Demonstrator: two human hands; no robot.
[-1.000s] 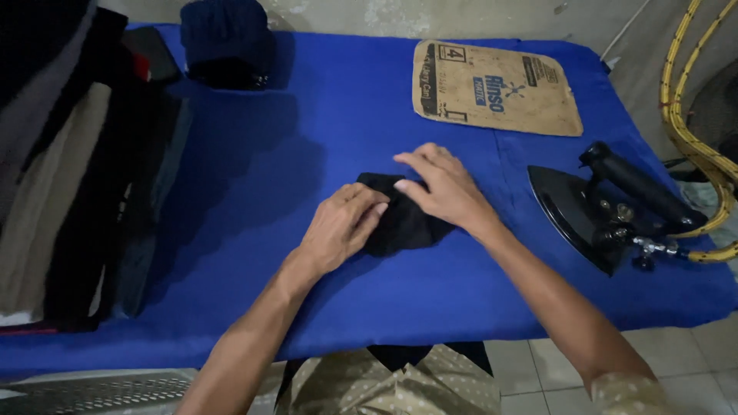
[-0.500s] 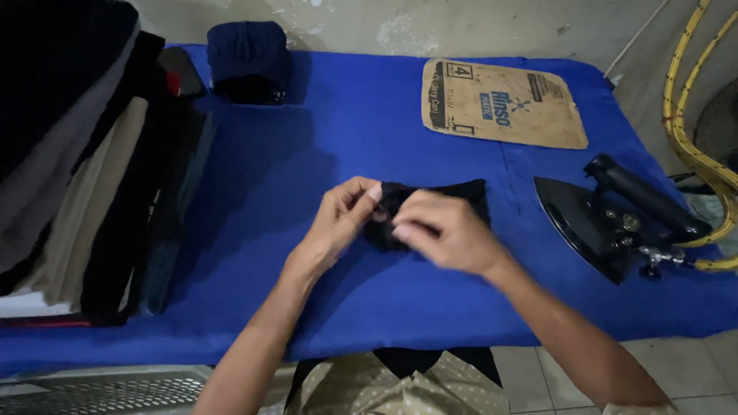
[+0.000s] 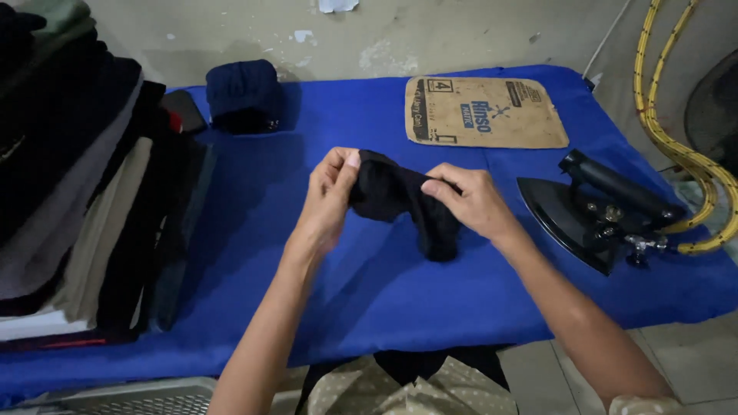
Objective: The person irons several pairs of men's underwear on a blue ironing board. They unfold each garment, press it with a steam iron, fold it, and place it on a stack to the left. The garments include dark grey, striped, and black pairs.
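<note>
A pile of folded clothes [image 3: 69, 200] lies on the left. The left hand [image 3: 327, 204] and the right hand [image 3: 469, 201] each pinch the small black garment [image 3: 400, 201], lifted above the blue ironing cloth [image 3: 384, 300], only half folded. The steam iron [image 3: 592, 219] rests unused on the right.

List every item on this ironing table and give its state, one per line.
Small black cloth: lifted, pinched at both ends, middle sagging.
Left hand: shut on cloth.
Right hand: shut on cloth.
Black iron: resting flat, unheld.
Brown cardboard sheet: lying flat.
Dark blue bundle: folded.
Clothes stack: folded, piled.
</note>
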